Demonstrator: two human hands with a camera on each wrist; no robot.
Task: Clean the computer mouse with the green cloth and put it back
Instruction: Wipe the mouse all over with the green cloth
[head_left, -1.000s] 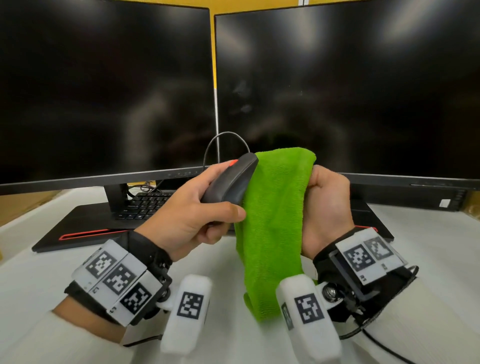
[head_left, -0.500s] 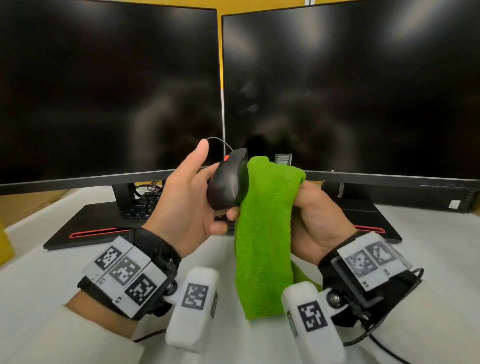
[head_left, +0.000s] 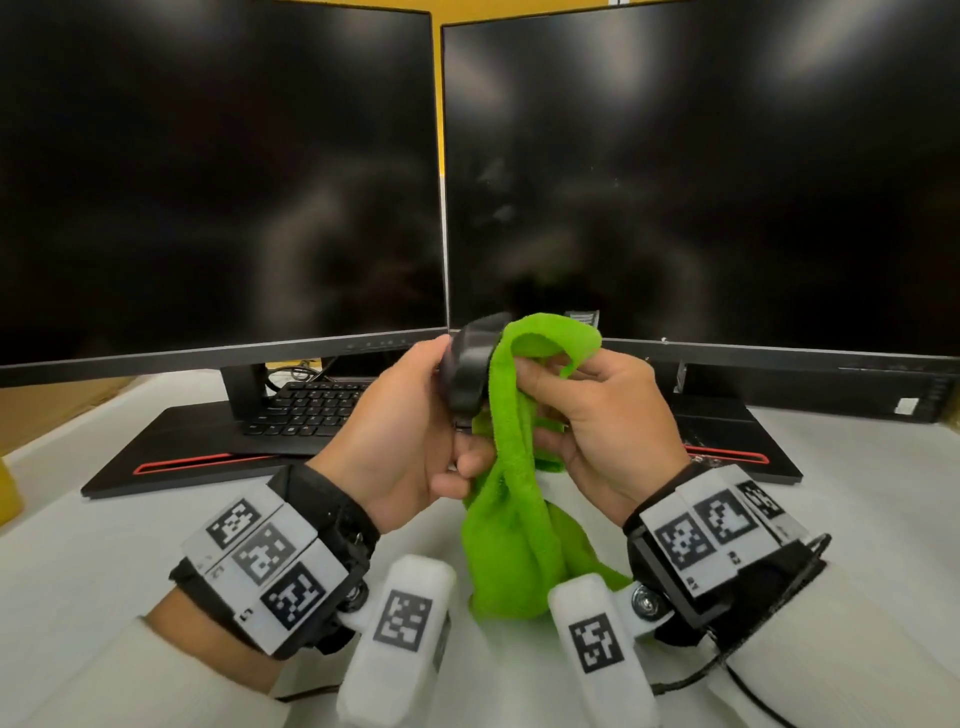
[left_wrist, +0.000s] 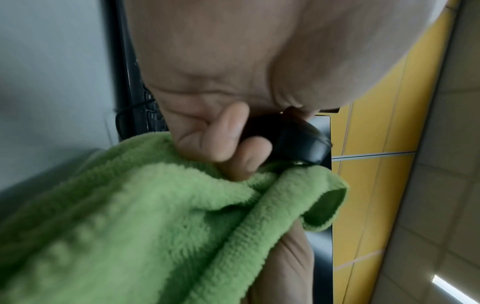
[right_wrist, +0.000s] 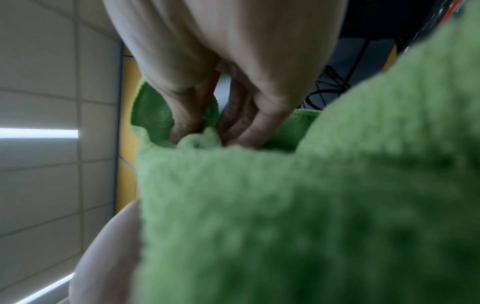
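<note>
White desk (head_left: 104, 545) ran under two dark monitors, left monitor (head_left: 218, 171) and right monitor (head_left: 701, 171), with a yellow wall (head_left: 438, 62) showing in the gap between them. Black keyboard (head_left: 306, 410) sat on a black stand base with a red stripe (head_left: 182, 462) beneath the left monitor. Both hands were raised above the desk, in front of the seam between the screens.

Left hand (head_left: 400, 441) gripped the black computer mouse (head_left: 467, 369), fingers curled round its body; the mouse stood tilted on end, held off the desk. Left wrist view showed the curled fingers (left_wrist: 228, 142) wrapped on the mouse (left_wrist: 298, 144) with the cloth (left_wrist: 155, 216) touching just below them.

Right hand (head_left: 613, 431) pinched the green cloth (head_left: 514, 519), thumb and fingers bunching its upper part against the right side of the mouse. Cloth's top edge looped over above the fingers; the rest hung down between the two wrists, lower end near the desk, contact unclear. Right wrist view had fingertips (right_wrist: 249, 129) dug into a fold of cloth (right_wrist: 285, 205); the mouse was hidden there.

Each wrist wore a black band with white marker tags, left wristband (head_left: 270, 561) and right wristband (head_left: 711, 535). Thin cable (head_left: 748, 691) trailed from the right band across the desk.
</note>
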